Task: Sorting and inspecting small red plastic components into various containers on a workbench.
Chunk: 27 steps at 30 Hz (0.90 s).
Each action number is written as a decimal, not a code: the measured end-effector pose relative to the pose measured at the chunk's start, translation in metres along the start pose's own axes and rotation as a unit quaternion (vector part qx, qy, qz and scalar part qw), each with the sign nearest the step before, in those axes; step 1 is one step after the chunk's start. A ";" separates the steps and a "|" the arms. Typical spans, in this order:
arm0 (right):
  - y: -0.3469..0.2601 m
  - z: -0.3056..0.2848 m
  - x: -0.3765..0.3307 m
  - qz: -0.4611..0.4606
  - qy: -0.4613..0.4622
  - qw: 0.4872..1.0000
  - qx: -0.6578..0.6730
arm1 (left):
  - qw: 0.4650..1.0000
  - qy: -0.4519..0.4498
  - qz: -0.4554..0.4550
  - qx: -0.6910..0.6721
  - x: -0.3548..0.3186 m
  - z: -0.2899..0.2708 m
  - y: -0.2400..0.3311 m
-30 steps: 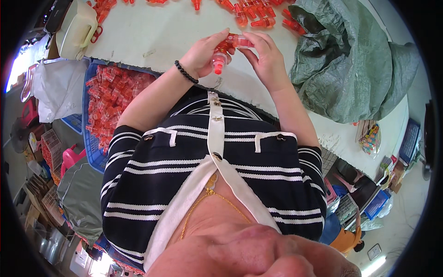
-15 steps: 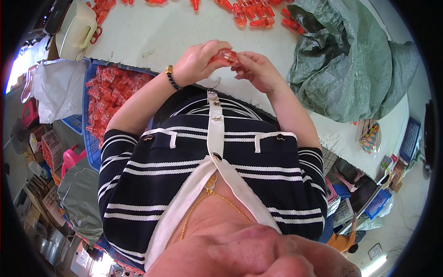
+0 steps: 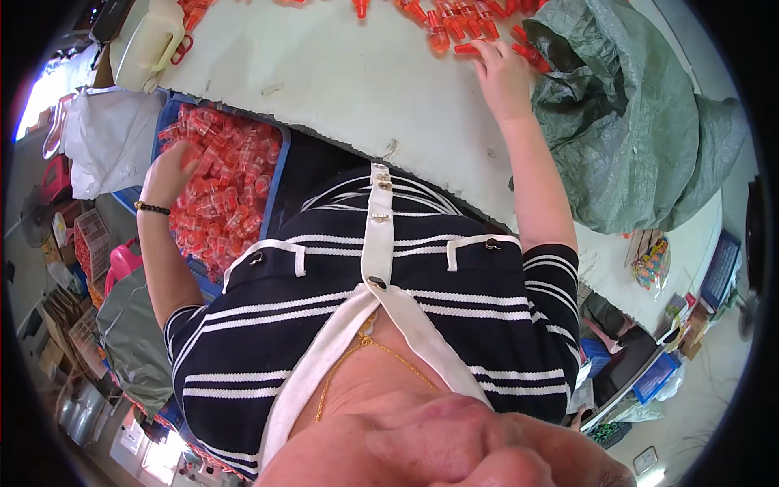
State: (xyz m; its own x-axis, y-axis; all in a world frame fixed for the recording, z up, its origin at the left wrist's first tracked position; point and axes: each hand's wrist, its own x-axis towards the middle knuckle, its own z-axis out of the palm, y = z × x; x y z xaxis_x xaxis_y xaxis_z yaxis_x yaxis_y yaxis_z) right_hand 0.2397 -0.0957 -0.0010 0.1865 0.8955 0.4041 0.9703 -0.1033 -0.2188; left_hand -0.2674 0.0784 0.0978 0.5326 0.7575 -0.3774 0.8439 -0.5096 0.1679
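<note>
My left hand (image 3: 169, 172) reaches down into a blue crate (image 3: 276, 174) beside me, full of small red and clear plastic parts (image 3: 223, 195), and rests on top of them. My right hand (image 3: 503, 73) lies flat on the white table (image 3: 341, 73), fingers spread over several red plastic parts (image 3: 479, 28) scattered near the far edge. Whether either hand grips a part I cannot make out. A dark beaded bracelet (image 3: 152, 209) sits on my left wrist.
A crumpled grey-green woven sack (image 3: 641, 122) lies on the table to the right of my right hand. A cream plastic jug (image 3: 150, 36) stands at the table's far left. A white plastic bag (image 3: 109, 138) hangs beside the crate. Boxes and clutter fill the floor around.
Both hands were together at the table edge holding a red part. Now the left hand has dropped into the crate and the right has stretched out over the table's parts.
</note>
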 end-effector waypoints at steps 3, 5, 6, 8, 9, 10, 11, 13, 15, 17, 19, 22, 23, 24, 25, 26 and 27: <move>0.005 0.011 0.005 -0.007 -0.009 0.999 -0.049 | 0.981 -0.041 -0.118 0.150 -0.011 0.004 -0.014; 0.008 0.017 0.005 -0.007 -0.011 0.997 -0.077 | 0.989 -0.002 -0.075 0.129 0.002 0.010 -0.014; 0.010 0.021 0.004 -0.017 -0.014 0.996 -0.087 | 0.993 0.035 -0.032 0.105 0.012 0.013 -0.005; 0.011 0.025 0.003 -0.032 -0.018 0.993 -0.111 | 0.992 0.079 0.090 -0.044 0.051 0.012 0.034; 0.011 0.022 0.002 -0.030 -0.017 0.993 -0.116 | 0.986 0.083 0.091 -0.110 0.075 0.016 0.054; 0.009 0.018 0.000 -0.027 -0.003 0.994 -0.110 | 0.977 0.085 0.093 -0.175 0.104 0.019 0.076; 0.004 0.013 0.000 -0.028 0.012 0.994 -0.100 | 0.970 0.117 0.111 -0.184 0.131 0.025 0.092; -0.005 0.000 -0.001 -0.026 0.029 0.994 -0.100 | 0.957 0.171 0.104 -0.208 0.181 0.033 0.135; -0.016 -0.010 -0.002 0.011 0.056 0.998 -0.026 | 0.957 0.208 0.063 -0.193 0.236 0.041 0.167; -0.026 -0.021 -0.006 0.030 0.074 0.997 0.007 | 0.958 0.229 0.051 -0.163 0.271 0.049 0.181; -0.037 -0.029 -0.011 0.070 0.065 0.992 0.088 | 0.967 0.206 0.074 -0.129 0.294 0.056 0.190; -0.045 -0.037 -0.017 0.105 0.071 0.980 0.152 | 0.972 0.171 0.090 -0.136 0.292 0.052 0.209; -0.043 -0.038 -0.022 0.127 0.079 0.973 0.177 | 0.973 0.141 0.095 -0.157 0.285 0.052 0.219; -0.045 -0.039 -0.025 0.141 0.087 0.964 0.208 | 0.973 0.115 0.091 -0.177 0.271 0.051 0.222; -0.047 -0.039 -0.027 0.145 0.087 0.964 0.207 | 0.955 0.048 0.089 -0.278 0.258 0.056 0.225; -0.049 -0.038 -0.027 0.149 0.088 0.956 0.236 | 0.923 -0.019 0.084 -0.375 0.241 0.060 0.228; -0.050 -0.037 -0.028 0.156 0.089 0.948 0.263 | 0.882 -0.108 0.105 -0.446 0.211 0.055 0.240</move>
State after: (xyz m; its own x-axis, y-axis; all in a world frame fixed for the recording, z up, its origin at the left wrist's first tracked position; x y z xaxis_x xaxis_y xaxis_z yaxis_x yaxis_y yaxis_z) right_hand 0.1917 -0.1314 0.0314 0.5196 0.7651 0.3803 0.6614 -0.0785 -0.7459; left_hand 0.0438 0.0936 0.0089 0.7396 0.5400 -0.4017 0.4956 -0.0332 0.8679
